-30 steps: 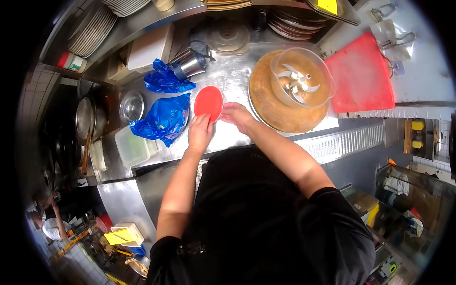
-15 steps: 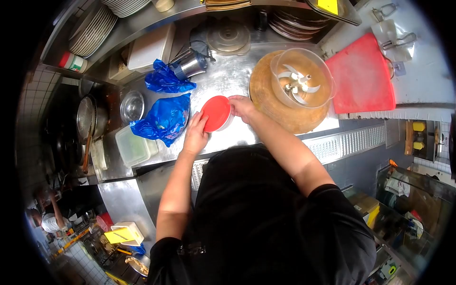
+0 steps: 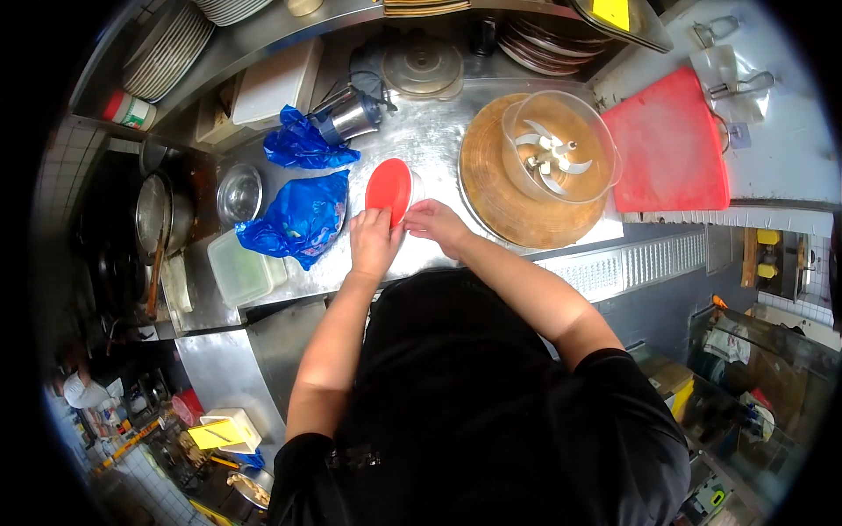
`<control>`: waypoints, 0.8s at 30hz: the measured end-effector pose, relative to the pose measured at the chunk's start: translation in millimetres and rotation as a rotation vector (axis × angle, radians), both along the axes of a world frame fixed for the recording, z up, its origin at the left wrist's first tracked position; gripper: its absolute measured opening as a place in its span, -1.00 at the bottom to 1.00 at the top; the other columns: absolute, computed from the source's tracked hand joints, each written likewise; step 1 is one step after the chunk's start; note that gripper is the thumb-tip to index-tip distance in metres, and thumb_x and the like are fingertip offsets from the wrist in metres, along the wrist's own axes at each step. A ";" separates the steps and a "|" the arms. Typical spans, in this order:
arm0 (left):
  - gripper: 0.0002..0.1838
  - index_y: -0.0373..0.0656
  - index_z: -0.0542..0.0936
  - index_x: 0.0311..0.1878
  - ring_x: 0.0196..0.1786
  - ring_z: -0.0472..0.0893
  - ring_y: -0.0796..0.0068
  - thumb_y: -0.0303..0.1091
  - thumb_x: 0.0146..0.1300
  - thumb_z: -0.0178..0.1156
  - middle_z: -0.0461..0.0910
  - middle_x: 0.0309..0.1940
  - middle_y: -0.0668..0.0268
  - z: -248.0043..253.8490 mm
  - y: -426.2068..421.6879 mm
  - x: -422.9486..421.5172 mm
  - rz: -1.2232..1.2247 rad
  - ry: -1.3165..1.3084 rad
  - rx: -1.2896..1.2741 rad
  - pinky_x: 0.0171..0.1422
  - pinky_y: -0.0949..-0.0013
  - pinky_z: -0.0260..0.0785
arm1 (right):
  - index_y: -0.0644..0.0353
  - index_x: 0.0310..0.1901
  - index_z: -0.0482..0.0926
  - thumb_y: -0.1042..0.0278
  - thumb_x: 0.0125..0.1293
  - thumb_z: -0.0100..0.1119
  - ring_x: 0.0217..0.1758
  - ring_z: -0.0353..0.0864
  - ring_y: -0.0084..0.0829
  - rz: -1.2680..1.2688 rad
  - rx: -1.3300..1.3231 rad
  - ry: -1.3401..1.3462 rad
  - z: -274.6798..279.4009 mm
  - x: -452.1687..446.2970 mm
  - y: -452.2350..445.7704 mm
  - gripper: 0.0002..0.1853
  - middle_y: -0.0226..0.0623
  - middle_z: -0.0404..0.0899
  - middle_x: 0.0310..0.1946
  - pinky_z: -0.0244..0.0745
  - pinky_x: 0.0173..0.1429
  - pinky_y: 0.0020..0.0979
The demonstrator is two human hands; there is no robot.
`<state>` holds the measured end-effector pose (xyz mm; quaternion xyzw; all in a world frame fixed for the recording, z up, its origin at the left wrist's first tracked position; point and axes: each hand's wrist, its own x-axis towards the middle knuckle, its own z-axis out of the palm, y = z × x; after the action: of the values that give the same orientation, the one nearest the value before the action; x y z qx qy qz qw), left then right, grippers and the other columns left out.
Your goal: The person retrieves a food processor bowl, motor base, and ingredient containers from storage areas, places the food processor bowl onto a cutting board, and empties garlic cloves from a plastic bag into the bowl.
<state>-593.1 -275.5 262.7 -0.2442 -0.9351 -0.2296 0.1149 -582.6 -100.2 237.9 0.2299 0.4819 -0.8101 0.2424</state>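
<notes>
A round tub (image 3: 417, 186) with pale walls stands on the steel counter, under a red lid (image 3: 388, 186). The lid looks tilted, with the tub showing along its right side. My left hand (image 3: 375, 238) grips the lid's near edge, fingers bent over the red rim. At the near right of the rim, my right hand (image 3: 438, 224) is closed in a pinch against the tub; its fingertips are partly hidden. Left of the lid lies a full blue plastic bag (image 3: 307, 215).
To the right, a clear food-processor bowl with a blade (image 3: 548, 153) sits on a round wooden board (image 3: 491, 188), with a red cutting board (image 3: 671, 145) beyond. A steel bowl (image 3: 239, 195) and clear plastic box (image 3: 241, 267) stand left. Plates (image 3: 171, 57) line the shelf.
Both hands have slid toward me along the rim, to the lid's near edge. The lid has shifted slightly left and away and now looks more tilted.
</notes>
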 end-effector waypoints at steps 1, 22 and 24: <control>-0.65 -0.28 0.66 -0.11 -0.11 0.56 0.14 -0.33 0.04 0.44 0.61 -0.25 0.20 1.0 4.2 -0.8 -0.008 0.014 -0.001 0.00 0.13 0.36 | 0.22 -0.05 0.49 0.46 0.36 0.25 -0.08 0.67 -0.41 -0.019 0.016 0.006 -6.0 -0.9 -2.2 -0.80 -0.23 0.62 -0.13 0.62 0.06 -0.38; -0.70 -0.29 0.69 -0.11 -0.06 0.60 0.06 -0.40 0.07 0.30 0.62 -0.19 0.10 30.1 19.7 -10.9 -0.037 -0.151 -0.009 0.07 0.10 0.49 | 0.27 -0.09 0.50 0.55 0.33 0.24 -0.23 0.67 -0.43 -0.227 -0.031 0.024 -8.4 -17.7 5.2 -0.83 -0.20 0.62 -0.22 0.67 -0.19 -0.46; -0.69 -0.30 0.69 -0.08 -0.05 0.60 0.06 -0.41 0.07 0.30 0.62 -0.19 0.10 29.3 18.0 -9.9 -0.048 -0.144 -0.009 0.08 0.11 0.50 | 0.28 -0.03 0.49 0.55 0.35 0.20 -0.16 0.65 -0.43 -0.208 -0.013 0.019 -9.5 -19.3 7.9 -0.80 -0.21 0.60 -0.18 0.67 -0.06 -0.43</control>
<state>-603.0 -257.5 292.0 -0.2497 -0.9359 -0.2451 0.0409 -601.9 -92.3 228.4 0.2693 0.4525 -0.8360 0.1540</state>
